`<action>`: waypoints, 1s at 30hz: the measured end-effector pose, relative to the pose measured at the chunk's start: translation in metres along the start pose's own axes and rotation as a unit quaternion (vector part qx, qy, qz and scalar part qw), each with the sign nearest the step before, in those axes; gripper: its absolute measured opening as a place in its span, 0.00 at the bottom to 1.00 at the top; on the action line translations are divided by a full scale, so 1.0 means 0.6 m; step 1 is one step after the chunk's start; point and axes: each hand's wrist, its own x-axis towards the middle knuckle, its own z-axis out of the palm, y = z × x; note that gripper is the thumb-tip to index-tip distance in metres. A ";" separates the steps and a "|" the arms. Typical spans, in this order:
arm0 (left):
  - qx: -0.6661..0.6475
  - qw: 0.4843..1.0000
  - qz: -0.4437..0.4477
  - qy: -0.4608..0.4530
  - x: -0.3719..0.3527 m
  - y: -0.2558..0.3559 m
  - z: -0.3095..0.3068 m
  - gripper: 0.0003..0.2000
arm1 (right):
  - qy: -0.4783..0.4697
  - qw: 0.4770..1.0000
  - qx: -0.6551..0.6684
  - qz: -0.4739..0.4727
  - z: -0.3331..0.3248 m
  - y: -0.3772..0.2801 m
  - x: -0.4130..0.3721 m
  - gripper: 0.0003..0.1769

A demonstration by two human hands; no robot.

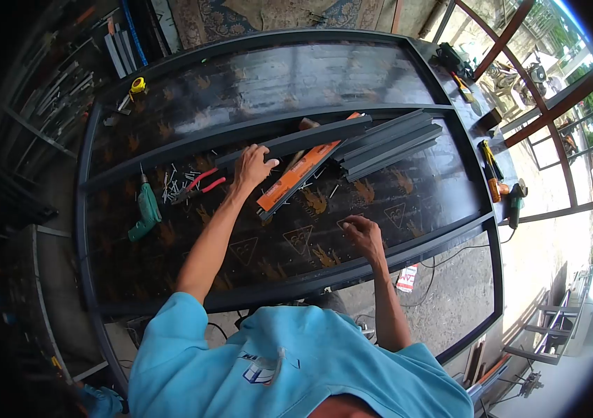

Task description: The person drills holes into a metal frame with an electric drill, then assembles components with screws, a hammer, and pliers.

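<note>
My left hand (253,167) is closed over a dark grey metal bar (317,138), its fingers on the far side and its thumb on the near side. That bar slants across the dark panel inside a metal frame (262,128). Under its right part lies an orange-labelled strip (300,172), beside several ribbed dark profiles (394,148). My right hand (364,235) hovers low over the panel near the front rail, fingers curled together; whatever they may hold is hidden. Red-handled pliers (207,181) and loose screws (170,187) lie left of my left hand.
A green drill (145,212) lies at the panel's left. A yellow tape measure (137,86) sits at the far left corner. On the right edge are an angle grinder (517,202) with a cord, yellow-handled pliers (490,160) and a brush (462,89). Metal racks stand on the left.
</note>
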 end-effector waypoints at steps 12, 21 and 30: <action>0.204 0.956 0.105 -0.185 0.117 0.061 -0.002 0.17 | -0.002 0.998 -0.005 0.058 -0.140 0.132 0.098 0.15; -0.075 0.961 0.016 -0.265 0.051 0.068 0.021 0.20 | -0.086 0.877 0.435 0.187 0.122 0.001 0.200 0.59; -0.122 0.910 -0.067 -0.391 0.050 0.078 0.043 0.26 | 0.069 0.936 0.322 0.127 0.207 -0.044 0.243 0.24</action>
